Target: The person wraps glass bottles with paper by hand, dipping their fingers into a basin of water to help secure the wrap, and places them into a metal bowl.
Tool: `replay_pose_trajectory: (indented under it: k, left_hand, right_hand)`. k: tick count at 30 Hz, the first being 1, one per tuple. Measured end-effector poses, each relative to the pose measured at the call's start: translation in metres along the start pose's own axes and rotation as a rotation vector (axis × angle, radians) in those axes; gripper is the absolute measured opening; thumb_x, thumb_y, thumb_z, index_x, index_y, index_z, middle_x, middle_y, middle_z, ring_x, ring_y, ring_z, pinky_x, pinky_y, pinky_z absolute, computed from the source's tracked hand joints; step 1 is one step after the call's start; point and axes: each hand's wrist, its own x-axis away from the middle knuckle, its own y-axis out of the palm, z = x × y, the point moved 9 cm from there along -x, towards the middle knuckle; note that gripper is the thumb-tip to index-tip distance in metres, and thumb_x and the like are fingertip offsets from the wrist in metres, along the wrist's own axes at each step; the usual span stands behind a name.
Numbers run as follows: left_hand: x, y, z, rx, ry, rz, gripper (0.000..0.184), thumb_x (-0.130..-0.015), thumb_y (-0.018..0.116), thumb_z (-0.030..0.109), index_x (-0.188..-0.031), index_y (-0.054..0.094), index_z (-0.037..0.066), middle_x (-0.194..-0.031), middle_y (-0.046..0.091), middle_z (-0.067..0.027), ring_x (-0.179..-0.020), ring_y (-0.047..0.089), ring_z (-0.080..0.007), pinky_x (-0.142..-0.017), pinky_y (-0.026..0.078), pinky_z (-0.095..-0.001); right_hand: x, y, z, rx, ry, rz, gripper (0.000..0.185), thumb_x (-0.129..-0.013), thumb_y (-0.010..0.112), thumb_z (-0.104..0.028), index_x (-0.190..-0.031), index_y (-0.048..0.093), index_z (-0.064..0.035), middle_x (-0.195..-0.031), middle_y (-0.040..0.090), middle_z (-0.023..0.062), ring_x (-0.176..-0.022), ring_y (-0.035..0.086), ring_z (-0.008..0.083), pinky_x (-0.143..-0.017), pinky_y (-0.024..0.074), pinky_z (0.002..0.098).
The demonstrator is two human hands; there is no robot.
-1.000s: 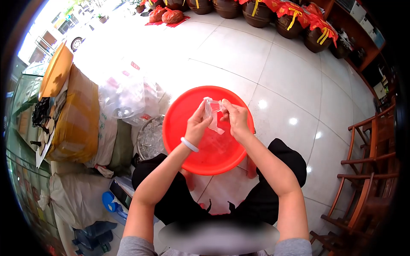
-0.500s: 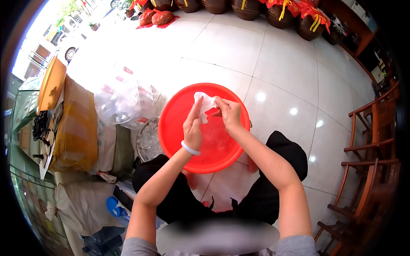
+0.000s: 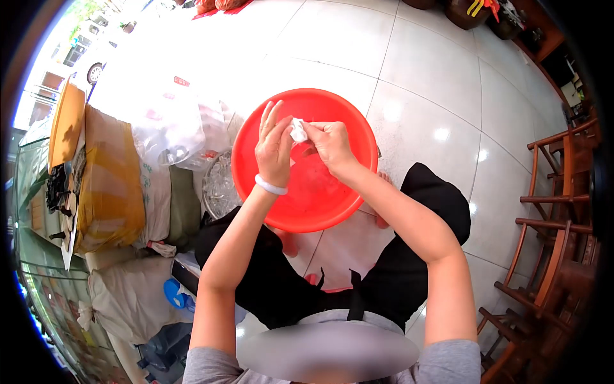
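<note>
I see the left hand (image 3: 274, 151) and right hand (image 3: 332, 144) pinching a small, crumpled white scrap (image 3: 298, 132) over the far half of a round red plastic basin (image 3: 313, 208).

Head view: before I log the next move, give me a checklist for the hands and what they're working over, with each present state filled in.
1. Right hand has the white piece pinched at the fingertips: ok.
2. Left hand grips it firmly: cannot tell; its fingertips meet the piece, other fingers extended.
3. White piece is over the red basin: ok.
4. White piece is spread flat: not ok; it is bunched up.
5. Basin holds liquid: cannot tell; its inside looks blurred.
6. White band is on the left wrist: ok.
</note>
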Motion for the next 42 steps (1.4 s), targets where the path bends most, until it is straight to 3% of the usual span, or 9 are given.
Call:
replay_pose_trajectory:
  k: [2, 4, 7, 12, 23, 30, 34, 37, 42]
  left_hand:
    - [0.001, 0.003, 0.000, -0.120, 0.063, -0.009, 0.024, -0.085, 0.049, 0.001, -0.108, 0.055, -0.004, -0.129, 0.044, -0.0200, -0.118, 0.046, -0.0257, -0.092, 0.041, -0.0323]
    - [0.008, 0.019, -0.038, 0.566, -0.487, 0.028, 0.024, -0.087, 0.049, 0.004, -0.110, 0.052, -0.003, -0.117, 0.052, -0.0156, -0.107, 0.053, -0.0212, -0.085, 0.047, -0.0318]
    - [0.018, 0.031, -0.052, 0.796, -0.740, 0.003, 0.025, -0.091, 0.045, 0.011, -0.114, 0.050, 0.000, -0.107, 0.056, -0.0097, -0.096, 0.057, -0.0178, -0.077, 0.050, -0.0317]
    - [0.033, 0.037, -0.068, 0.896, -0.881, -0.088, 0.028, -0.092, 0.043, 0.012, -0.114, 0.048, -0.004, -0.108, 0.056, -0.0138, -0.097, 0.059, -0.0220, -0.080, 0.052, -0.0359]
    - [0.045, 0.035, -0.058, 0.742, -0.892, -0.115, 0.027, -0.091, 0.046, 0.011, -0.109, 0.051, -0.009, -0.100, 0.060, -0.0147, -0.091, 0.062, -0.0229, -0.075, 0.053, -0.0311]
    - [0.042, 0.056, -0.042, 1.355, -1.112, 0.016, 0.043, -0.095, 0.035, 0.034, -0.121, 0.046, 0.001, -0.106, 0.057, -0.0064, -0.095, 0.052, -0.0179, -0.086, 0.041, -0.0346]
    - [0.036, 0.058, -0.032, 1.661, -0.995, -0.292, 0.046, -0.093, 0.033, 0.038, -0.121, 0.044, 0.003, -0.111, 0.055, -0.0089, -0.099, 0.052, -0.0219, -0.088, 0.040, -0.0364]
    - [0.044, 0.061, -0.046, 1.486, -1.098, -0.142, 0.043, -0.094, 0.034, 0.036, -0.118, 0.046, 0.003, -0.106, 0.056, -0.0078, -0.094, 0.054, -0.0208, -0.086, 0.041, -0.0350]
    - [0.021, 0.032, -0.046, 0.688, -0.595, -0.135, 0.036, -0.093, 0.035, 0.028, -0.110, 0.052, 0.002, -0.108, 0.055, -0.0100, -0.097, 0.052, -0.0214, -0.086, 0.039, -0.0358]
  right_hand:
    - [0.004, 0.004, -0.004, -0.094, -0.031, -0.027, 0.029, -0.086, 0.058, -0.022, -0.075, 0.066, 0.0040, -0.061, 0.059, 0.0056, -0.052, 0.055, 0.0101, -0.044, 0.0502, 0.0230]
    - [0.008, 0.007, -0.015, -0.139, -0.045, -0.037, 0.029, -0.087, 0.057, -0.022, -0.078, 0.065, 0.0049, -0.063, 0.061, 0.0052, -0.053, 0.056, 0.0091, -0.044, 0.0499, 0.0218]
    - [0.010, -0.003, -0.026, 0.065, -0.113, 0.047, 0.027, -0.083, 0.061, -0.020, -0.080, 0.064, 0.0068, -0.062, 0.060, 0.0071, -0.052, 0.057, 0.0138, -0.046, 0.0494, 0.0251]
    - [0.035, 0.024, -0.074, 0.859, -1.056, -0.057, 0.018, -0.074, 0.064, -0.011, -0.084, 0.061, 0.0036, -0.071, 0.056, 0.0128, -0.062, 0.056, 0.0243, -0.056, 0.0466, 0.0340]
    - [-0.007, -0.016, -0.045, 0.607, -0.600, 0.087, 0.018, -0.075, 0.064, -0.016, -0.070, 0.059, 0.0005, -0.062, 0.053, 0.0124, -0.053, 0.053, 0.0229, -0.049, 0.0418, 0.0353]
    - [0.008, -0.001, -0.044, 0.399, -0.410, -0.027, 0.020, -0.078, 0.064, -0.018, -0.077, 0.065, 0.0010, -0.059, 0.056, 0.0114, -0.053, 0.057, 0.0157, -0.049, 0.0424, 0.0285]
    - [0.015, 0.015, -0.026, 0.321, -0.205, -0.181, 0.021, -0.078, 0.064, -0.019, -0.076, 0.066, 0.0021, -0.059, 0.058, 0.0114, -0.053, 0.058, 0.0136, -0.046, 0.0425, 0.0280]
    - [0.010, 0.010, -0.035, 0.316, -0.344, -0.127, 0.022, -0.079, 0.063, -0.020, -0.077, 0.066, 0.0017, -0.056, 0.057, 0.0113, -0.051, 0.056, 0.0142, -0.047, 0.0429, 0.0278]
    - [-0.002, -0.014, -0.032, 0.465, -0.399, 0.023, 0.023, -0.079, 0.061, -0.021, -0.072, 0.065, 0.0014, -0.051, 0.054, 0.0116, -0.046, 0.050, 0.0138, -0.047, 0.0387, 0.0289]
